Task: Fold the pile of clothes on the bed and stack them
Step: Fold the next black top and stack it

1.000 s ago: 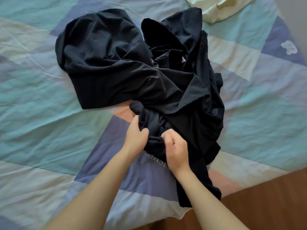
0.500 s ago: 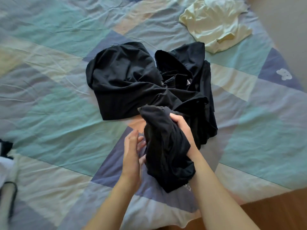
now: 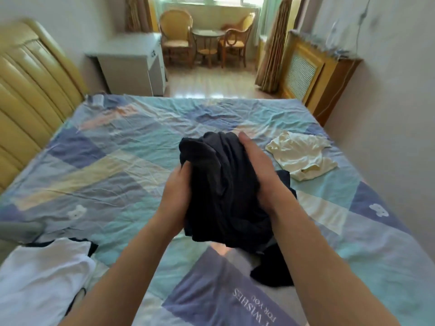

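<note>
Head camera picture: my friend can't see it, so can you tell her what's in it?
Two hands, the left hand and the right hand, hold up a bunched dark garment above a bed with a patchwork cover. A cream shirt lies crumpled to the right and a white garment lies near the left corner. Two chairs and a small table stand by the window beyond.

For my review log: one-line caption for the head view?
Both hands, left and right, hold a bunched black garment above the patchwork bed.

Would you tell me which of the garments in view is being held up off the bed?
The black garment, bunched between the left hand and right hand. The cream garment and white garment lie on the bedspread.
</note>
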